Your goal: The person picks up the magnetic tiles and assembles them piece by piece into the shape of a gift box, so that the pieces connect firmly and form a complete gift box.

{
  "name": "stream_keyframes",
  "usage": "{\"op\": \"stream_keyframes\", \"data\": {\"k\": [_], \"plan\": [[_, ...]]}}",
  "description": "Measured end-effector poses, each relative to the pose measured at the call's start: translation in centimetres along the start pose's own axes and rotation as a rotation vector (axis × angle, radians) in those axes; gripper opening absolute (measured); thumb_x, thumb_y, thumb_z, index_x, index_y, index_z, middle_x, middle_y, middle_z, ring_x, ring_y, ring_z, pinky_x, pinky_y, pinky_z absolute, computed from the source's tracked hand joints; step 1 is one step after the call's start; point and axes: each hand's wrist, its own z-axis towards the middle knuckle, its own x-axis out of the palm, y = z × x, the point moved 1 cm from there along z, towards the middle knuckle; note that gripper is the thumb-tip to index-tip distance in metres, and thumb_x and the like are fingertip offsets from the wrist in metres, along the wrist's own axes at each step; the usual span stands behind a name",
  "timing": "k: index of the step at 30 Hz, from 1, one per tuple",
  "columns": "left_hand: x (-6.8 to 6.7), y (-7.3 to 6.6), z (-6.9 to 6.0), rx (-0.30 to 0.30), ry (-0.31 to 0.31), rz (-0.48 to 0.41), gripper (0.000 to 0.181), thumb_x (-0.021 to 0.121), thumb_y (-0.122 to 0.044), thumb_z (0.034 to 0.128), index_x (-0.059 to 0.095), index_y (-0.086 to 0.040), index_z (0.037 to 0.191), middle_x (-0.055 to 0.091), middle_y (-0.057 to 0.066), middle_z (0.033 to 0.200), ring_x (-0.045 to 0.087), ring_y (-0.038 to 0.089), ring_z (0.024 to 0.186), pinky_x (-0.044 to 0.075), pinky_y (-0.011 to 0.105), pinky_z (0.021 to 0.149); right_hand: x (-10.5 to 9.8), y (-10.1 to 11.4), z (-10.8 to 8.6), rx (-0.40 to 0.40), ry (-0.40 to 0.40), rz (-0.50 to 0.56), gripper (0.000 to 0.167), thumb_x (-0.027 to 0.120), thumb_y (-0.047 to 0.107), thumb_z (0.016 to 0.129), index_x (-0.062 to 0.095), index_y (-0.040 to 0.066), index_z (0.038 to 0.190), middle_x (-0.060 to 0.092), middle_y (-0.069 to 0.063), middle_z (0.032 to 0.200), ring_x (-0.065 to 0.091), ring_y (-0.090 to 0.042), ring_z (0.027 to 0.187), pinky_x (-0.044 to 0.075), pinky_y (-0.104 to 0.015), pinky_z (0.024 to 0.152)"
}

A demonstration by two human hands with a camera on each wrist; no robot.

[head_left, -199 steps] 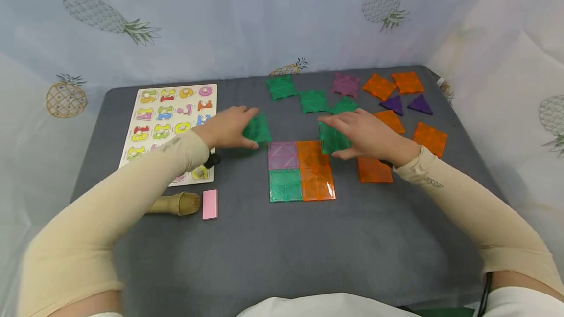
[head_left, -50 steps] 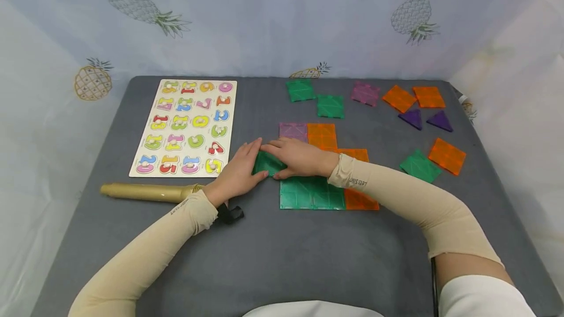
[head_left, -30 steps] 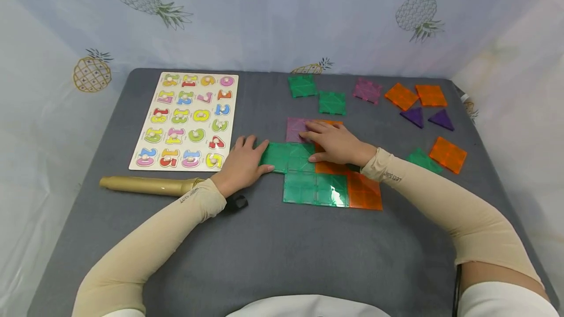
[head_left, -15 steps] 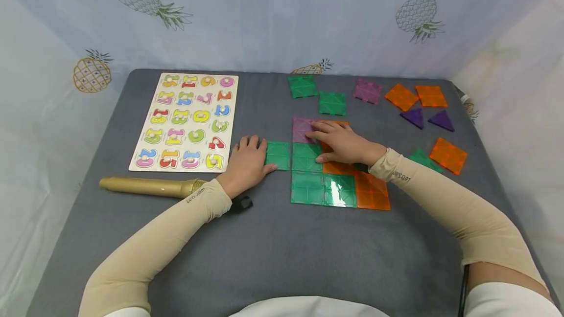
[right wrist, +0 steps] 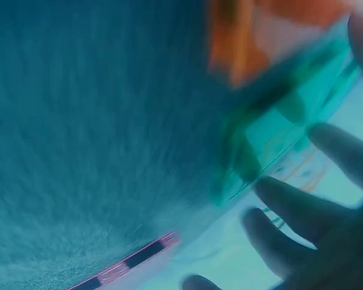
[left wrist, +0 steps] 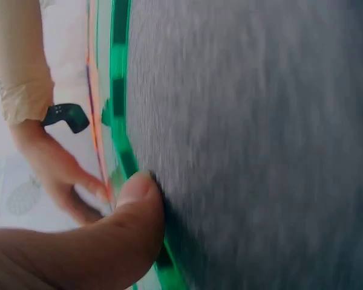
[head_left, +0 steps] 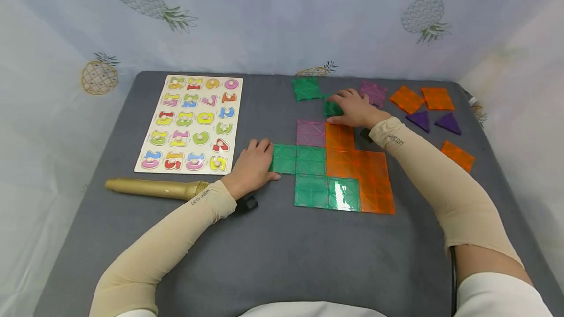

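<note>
My left hand (head_left: 251,168) rests at the left edge of a green magnetic tile (head_left: 284,159). In the left wrist view its thumb (left wrist: 136,205) touches the tile's edge. This tile adjoins a flat patchwork of green, orange (head_left: 372,165) and purple (head_left: 311,133) tiles. Farther back, my right hand (head_left: 354,109) is over another green tile (head_left: 332,106), fingers extended and spread about it. The right wrist view shows the fingertips at that tile (right wrist: 278,133), blurred; a firm grip does not show. Part of this tile is hidden under the hand.
A number puzzle board (head_left: 189,124) lies left, with a gold microphone-like object (head_left: 154,188) before it. Loose at the back are a green tile (head_left: 307,89), a purple tile (head_left: 373,93), orange tiles (head_left: 406,100) and purple triangles (head_left: 448,123). My right sleeve (head_left: 436,190) crosses the right side.
Green and orange tiles have joined the patchwork since the first frame. Over the last half second my right hand has left the patchwork for the back green tile. The left hand stays at its tile.
</note>
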Motion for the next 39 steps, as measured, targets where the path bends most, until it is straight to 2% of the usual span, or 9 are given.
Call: {"op": "stream_keyframes", "data": {"k": [4, 8, 11, 15, 20, 24, 29, 35, 39], "plan": [[-0.4, 0.3, 0.4, 0.02, 0.044, -0.01, 0.07, 0.076, -0.037, 0.0819, 0.052, 0.002, 0.135, 0.052, 0.015, 0.132, 0.047, 0.034, 0.115, 0.051, 0.048, 0.085, -0.6, -1.5, 1.2, 0.009, 0.058, -0.028, 0.077, 0.059, 0.049, 0.092, 0.027, 0.011, 0.152, 0.028, -0.026, 0.153, 0.028, -0.047, 0.138, 0.021, -0.071, 0.106], [-0.8, 0.8, 0.6, 0.043, 0.097, -0.039, 0.061, 0.073, -0.019, 0.0841, 0.05, 0.004, 0.136, 0.049, 0.016, 0.136, 0.045, 0.036, 0.119, 0.05, 0.047, 0.09, -0.7, -0.5, 0.9, -0.062, -0.066, -0.17, 0.075, 0.062, 0.053, 0.088, 0.042, 0.008, 0.145, 0.051, -0.024, 0.138, 0.053, -0.043, 0.119, 0.036, -0.062, 0.103], [-1.3, 1.4, 0.8, 0.063, 0.131, -0.08, 0.053, 0.062, -0.003, 0.0841, 0.051, 0.006, 0.135, 0.049, 0.018, 0.137, 0.045, 0.038, 0.12, 0.046, 0.045, 0.097, -0.7, 3.1, -1.3, -0.151, -0.211, -0.188, 0.072, 0.065, 0.057, 0.085, 0.053, 0.009, 0.137, 0.067, -0.019, 0.118, 0.066, -0.034, 0.087, 0.049, -0.054, 0.087], [-2.1, 2.4, 1.0, 0.077, 0.174, -0.165, 0.044, 0.05, 0.002, 0.0885, 0.054, 0.006, 0.132, 0.051, 0.018, 0.137, 0.047, 0.038, 0.123, 0.039, 0.044, 0.105, 0.8, 10.5, -5.7, -0.39, -0.314, -0.163, 0.065, 0.064, 0.06, 0.084, 0.062, 0.01, 0.125, 0.071, -0.007, 0.082, 0.051, -0.015, 0.05, 0.046, -0.033, 0.05], [-2.3, 3.0, 1.3, 0.073, 0.202, -0.219, 0.037, 0.051, -0.007, 0.0962, 0.056, 0.006, 0.13, 0.053, 0.018, 0.136, 0.047, 0.039, 0.126, 0.037, 0.045, 0.109, 4.3, 17.0, -8.9, -0.577, -0.353, -0.322, 0.063, 0.054, 0.066, 0.087, 0.062, 0.015, 0.123, 0.058, 0.001, 0.07, 0.052, -0.014, 0.054, 0.046, -0.03, 0.056], [-2.1, 2.7, 1.6, 0.11, 0.166, -0.196, 0.038, 0.056, -0.016, 0.0967, 0.059, 0.007, 0.127, 0.055, 0.02, 0.133, 0.051, 0.037, 0.122, 0.035, 0.046, 0.109, 6.7, 18.4, -8.9, -0.557, -0.391, -0.444, 0.068, 0.055, 0.07, 0.083, 0.06, 0.017, 0.125, 0.062, -0.004, 0.087, 0.059, -0.02, 0.07, 0.049, -0.036, 0.066], [-2.0, 2.4, 1.3, 0.119, 0.169, -0.196, 0.051, 0.064, -0.027, 0.0927, 0.056, 0.005, 0.131, 0.052, 0.02, 0.135, 0.048, 0.038, 0.121, 0.039, 0.046, 0.105, 7.9, 18.2, -8.8, -0.457, -0.341, -0.469, 0.079, 0.06, 0.074, 0.074, 0.057, 0.016, 0.128, 0.059, -0.007, 0.106, 0.055, -0.026, 0.086, 0.046, -0.04, 0.068], [-1.6, 2.2, 0.9, 0.098, 0.196, -0.15, 0.064, 0.067, -0.034, 0.0901, 0.048, 0.002, 0.139, 0.042, 0.02, 0.145, 0.04, 0.041, 0.126, 0.041, 0.049, 0.104, 7.8, 17.9, -9.4, -0.421, -0.394, -0.473, 0.071, 0.057, 0.078, 0.072, 0.064, 0.012, 0.096, 0.057, -0.005, 0.086, 0.053, -0.025, 0.081, 0.044, -0.043, 0.072], [-1.5, 2.1, 0.9, 0.097, 0.181, -0.117, 0.06, 0.064, -0.033, 0.0926, 0.049, 0.002, 0.139, 0.042, 0.02, 0.145, 0.042, 0.041, 0.125, 0.043, 0.051, 0.101, 8.8, 18.5, -9.5, -0.415, -0.446, -0.455, 0.072, 0.05, 0.079, 0.077, 0.062, 0.01, 0.092, 0.055, -0.008, 0.082, 0.053, -0.027, 0.078, 0.045, -0.048, 0.073]]}}
